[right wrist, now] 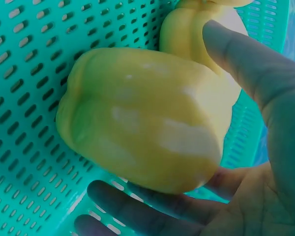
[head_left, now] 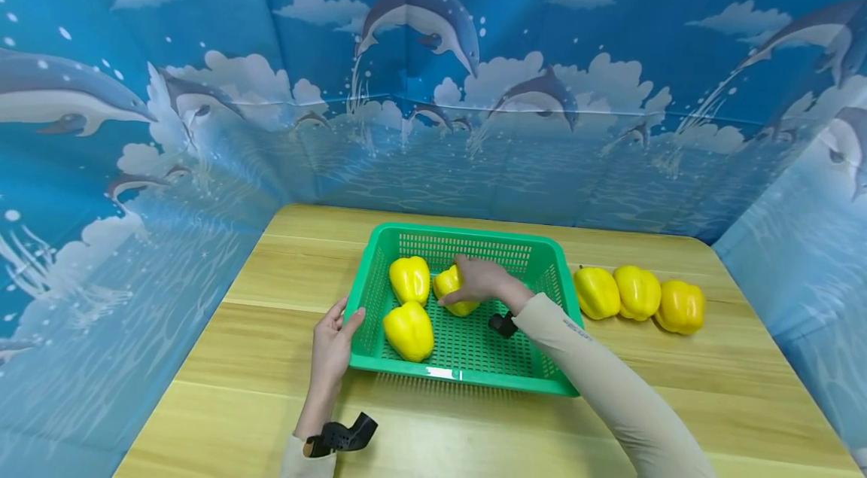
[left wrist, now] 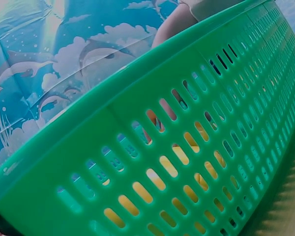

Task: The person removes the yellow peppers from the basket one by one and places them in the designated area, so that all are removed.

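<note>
A green perforated plastic basket (head_left: 467, 380) sits on the table, with three yellow bell peppers inside. My left hand (head_left: 332, 346) grips its left rim, thumb over the top edge; the left wrist view shows mostly the basket's slotted wall (left wrist: 152, 128). Inside, my right hand (head_left: 486, 278) holds one yellow bell pepper (right wrist: 142, 118) between thumb and fingers, close over the basket floor. Left of it lie a bell pepper (head_left: 409, 280) toward the back and another bell pepper (head_left: 409, 332) nearer the front.
On the wooden table (head_left: 271, 297), right of the basket, three more bell peppers lie in a row: a left one (head_left: 597, 293), a middle one (head_left: 637, 293) and a deeper yellow one (head_left: 680, 307). A dolphin-print curtain (head_left: 406, 162) hangs behind and along both sides.
</note>
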`<state>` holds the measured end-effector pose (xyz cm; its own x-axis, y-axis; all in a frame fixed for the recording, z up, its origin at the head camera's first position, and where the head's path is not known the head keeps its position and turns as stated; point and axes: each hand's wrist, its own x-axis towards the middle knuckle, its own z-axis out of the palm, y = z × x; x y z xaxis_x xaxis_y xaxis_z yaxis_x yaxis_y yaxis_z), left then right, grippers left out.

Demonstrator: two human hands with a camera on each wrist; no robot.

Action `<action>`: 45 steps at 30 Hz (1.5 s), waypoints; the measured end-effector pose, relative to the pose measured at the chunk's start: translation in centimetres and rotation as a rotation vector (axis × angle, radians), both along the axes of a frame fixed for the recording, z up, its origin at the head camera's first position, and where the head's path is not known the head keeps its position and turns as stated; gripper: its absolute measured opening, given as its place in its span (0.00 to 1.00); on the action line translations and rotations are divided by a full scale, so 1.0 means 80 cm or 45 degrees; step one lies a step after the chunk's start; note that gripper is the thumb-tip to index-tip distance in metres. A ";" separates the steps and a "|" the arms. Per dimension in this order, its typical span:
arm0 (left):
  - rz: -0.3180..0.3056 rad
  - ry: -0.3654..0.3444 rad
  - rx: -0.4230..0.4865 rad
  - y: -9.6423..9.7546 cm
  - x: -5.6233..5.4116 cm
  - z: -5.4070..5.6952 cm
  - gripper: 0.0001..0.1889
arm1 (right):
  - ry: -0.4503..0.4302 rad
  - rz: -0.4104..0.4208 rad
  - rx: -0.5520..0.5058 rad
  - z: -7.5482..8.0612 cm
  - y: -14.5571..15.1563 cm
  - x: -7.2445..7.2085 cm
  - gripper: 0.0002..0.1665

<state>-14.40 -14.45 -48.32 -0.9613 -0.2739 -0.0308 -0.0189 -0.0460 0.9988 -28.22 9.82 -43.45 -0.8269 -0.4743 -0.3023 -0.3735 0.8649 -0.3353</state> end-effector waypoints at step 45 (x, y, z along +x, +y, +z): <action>-0.005 0.014 0.012 -0.002 -0.002 -0.005 0.26 | -0.112 -0.053 -0.292 -0.015 0.019 -0.006 0.47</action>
<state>-14.55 -14.64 -48.74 -0.9626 -0.2699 -0.0230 -0.0084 -0.0553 0.9984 -28.67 11.31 -44.64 -0.8225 -0.5047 -0.2622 -0.2998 0.7764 -0.5543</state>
